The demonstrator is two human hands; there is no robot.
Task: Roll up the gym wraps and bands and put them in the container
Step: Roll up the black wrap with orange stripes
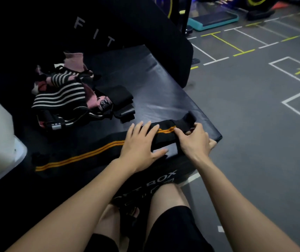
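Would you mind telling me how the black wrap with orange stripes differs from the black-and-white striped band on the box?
The orange-striped wrap lies stretched out flat; the striped band sits bunched in a pile. The left hand and right hand handle the wrap; nothing touches the band. Both rest on the black box.

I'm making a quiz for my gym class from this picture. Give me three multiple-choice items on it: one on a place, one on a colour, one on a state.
1. Where is the pile of bands?
A. on the floor
B. on the black box, left of the hands
C. in a container

2. What colour are the stripes on the wrap being handled?
A. orange
B. green
C. white

3. What is the left hand doing?
A. hanging idle
B. pressing flat on the wrap
C. holding a bottle

Key: 1 B, the pile lies on the box top. 2 A, two orange lines run along it. 3 B, its fingers lie straight on the wrap while the right hand pinches the rolled end.
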